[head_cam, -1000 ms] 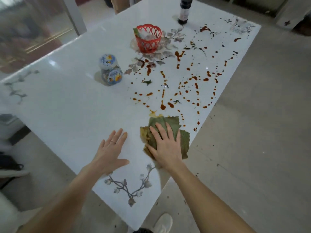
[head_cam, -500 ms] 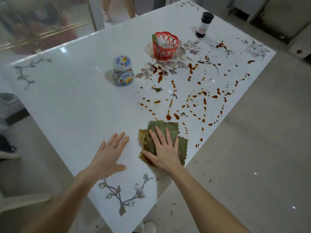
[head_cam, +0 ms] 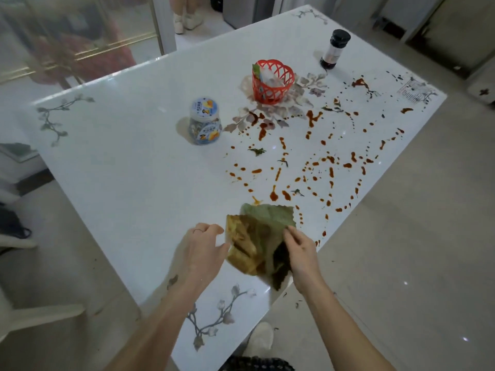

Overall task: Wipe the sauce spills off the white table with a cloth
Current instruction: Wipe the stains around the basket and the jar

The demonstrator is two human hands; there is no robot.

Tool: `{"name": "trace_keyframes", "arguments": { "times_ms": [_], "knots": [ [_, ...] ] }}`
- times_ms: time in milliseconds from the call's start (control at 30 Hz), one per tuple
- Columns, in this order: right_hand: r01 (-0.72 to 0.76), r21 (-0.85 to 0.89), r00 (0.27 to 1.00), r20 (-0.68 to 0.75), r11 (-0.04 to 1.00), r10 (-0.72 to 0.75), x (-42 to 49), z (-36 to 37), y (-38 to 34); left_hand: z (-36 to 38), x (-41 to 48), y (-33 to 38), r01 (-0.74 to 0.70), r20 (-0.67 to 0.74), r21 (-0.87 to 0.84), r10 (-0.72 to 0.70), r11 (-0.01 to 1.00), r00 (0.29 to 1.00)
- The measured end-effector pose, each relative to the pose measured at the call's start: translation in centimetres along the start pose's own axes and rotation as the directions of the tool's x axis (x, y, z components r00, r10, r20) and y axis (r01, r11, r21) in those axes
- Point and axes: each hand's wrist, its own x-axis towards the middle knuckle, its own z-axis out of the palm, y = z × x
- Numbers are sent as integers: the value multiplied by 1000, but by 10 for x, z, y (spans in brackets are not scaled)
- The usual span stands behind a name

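A green cloth (head_cam: 261, 234), stained yellow-brown, hangs partly lifted over the near right part of the white table (head_cam: 128, 167). My right hand (head_cam: 301, 250) pinches its right edge. My left hand (head_cam: 205, 245) is just left of the cloth with fingers curled, its thumb near the cloth's left edge; whether it grips the cloth I cannot tell. Red-brown sauce spills (head_cam: 316, 167) lie scattered over the right half of the table, beyond the cloth.
A red plastic basket (head_cam: 272, 81) stands at the table's far middle. A small jar (head_cam: 205, 121) with a blue label sits left of the spills. A dark-capped bottle (head_cam: 334, 49) stands at the far right. The table's right edge runs close to the cloth. Someone's feet (head_cam: 187, 20) show beyond the table.
My right hand was pressing flat on the cloth; now it has lifted the cloth by an edge. My left hand left the tabletop and moved to the cloth, fingers curled.
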Motion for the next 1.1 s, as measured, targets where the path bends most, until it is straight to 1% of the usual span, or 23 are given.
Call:
{"name": "trace_keyframes", "arguments": {
  "times_ms": [33, 100, 167, 200, 267, 333, 367, 400, 467, 533, 600, 633, 667, 700, 733, 767, 800, 867, 900, 933, 967, 1033, 1100],
  "knots": [
    [-63, 184, 998, -13, 981, 66, 2, -8, -7, 2, -1, 7, 14, -27, -17, -14, 1000, 1000],
    [-167, 469, 984, 22, 867, 177, 5, -25, -22, 3, -1, 17, 13, -99, -20, -15, 1000, 995],
    [-267, 642, 959, 102, 719, 265, 6, -40, -32, 4, 4, 26, 0, -153, -3, -1, 1000, 988],
    [-307, 692, 945, 142, 654, 293, 8, -48, -35, 6, 8, 33, 3, -159, 1, -3, 1000, 987],
    [-340, 772, 935, 217, 537, 280, 8, -56, -37, 12, 17, 44, 34, -114, 27, -31, 999, 993],
    [-341, 847, 935, 259, 409, 244, 16, -66, -31, 21, 28, 53, 90, -71, 123, -82, 988, 994],
    [-334, 871, 934, 255, 360, 250, 16, -65, -28, 23, 32, 52, 133, -45, 170, -127, 976, 991],
    [-338, 880, 929, 255, 333, 269, 17, -65, -27, 24, 36, 55, 178, -27, 200, -176, 964, 984],
    [-341, 880, 919, 238, 331, 314, 17, -66, -25, 24, 40, 61, 244, 27, 237, -257, 940, 966],
    [-325, 883, 919, 210, 339, 333, 18, -66, -22, 22, 40, 66, 249, 86, 282, -283, 926, 955],
    [-323, 890, 922, 220, 322, 318, 17, -66, -18, 21, 39, 65, 221, 124, 278, -263, 935, 957],
    [-328, 888, 925, 232, 323, 301, 17, -67, -19, 20, 40, 62, 214, 141, 228, -250, 950, 958],
    [-341, 883, 922, 248, 322, 297, 19, -68, -17, 20, 41, 57, 220, 162, 137, -241, 966, 957],
    [-356, 879, 919, 267, 319, 289, 20, -69, -19, 17, 42, 53, 242, 188, 8, -239, 970, 953],
    [-368, 870, 918, 282, 328, 280, 22, -70, -20, 13, 42, 51, 280, 221, -139, -246, 950, 944],
    [-378, 862, 915, 292, 339, 278, 23, -70, -22, 8, 42, 51, 319, 253, -285, -251, 904, 935],
    [-388, 851, 911, 296, 355, 287, 25, -70, -23, 1, 43, 52, 359, 273, -418, -261, 834, 926],
    [-401, 842, 903, 298, 361, 310, 30, -70, -24, -17, 44, 60, 401, 325, -648, -242, 648, 914],
    [-398, 846, 901, 288, 356, 323, 32, -70, -23, -26, 46, 65, 396, 336, -729, -212, 558, 918],
    [-394, 849, 900, 280, 352, 334, 35, -69, -22, -37, 48, 70, 372, 326, -788, -180, 492, 928],
    [-397, 846, 898, 279, 355, 341, 36, -67, -23, -46, 48, 76, 335, 300, -824, -150, 457, 942],
    [-425, 830, 886, 300, 361, 354, 39, -59, -22, -60, 48, 85, 249, 225, -858, -106, 450, 969],
    [-467, 801, 871, 346, 374, 348, 38, -44, -25, -63, 47, 93, 203, 188, -868, -78, 453, 979]
  ]
}}
